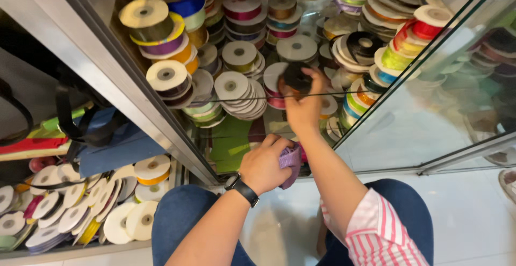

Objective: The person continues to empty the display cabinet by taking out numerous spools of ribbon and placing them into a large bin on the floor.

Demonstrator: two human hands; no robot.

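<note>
The right hand (303,107) is inside a glass cabinet (430,126) with metal frame, and its fingers are curled around a dark ribbon spool (296,77), a round flat reel with black ribbon; the spool is at the fingertips, just above the hand. All around this hand lie many ribbon spools (236,86), flat discs with white cardboard faces and a small centre hole, wound with shiny ribbon in purple, yellow, green, red and orange. Some are stacked, some lean on each other. Under them, below the hand, is a green sheet (228,148).

The left hand (264,164) is closed in a loose fist on a small purple cloth (290,161), soft and crumpled, which sticks out to the right of the fingers, touching the right forearm. A black watch (244,189) sits on the left wrist. Far left of this hand, a lower shelf holds more white spools (80,207). The right sleeve (384,228) is pink-and-white striped.
</note>
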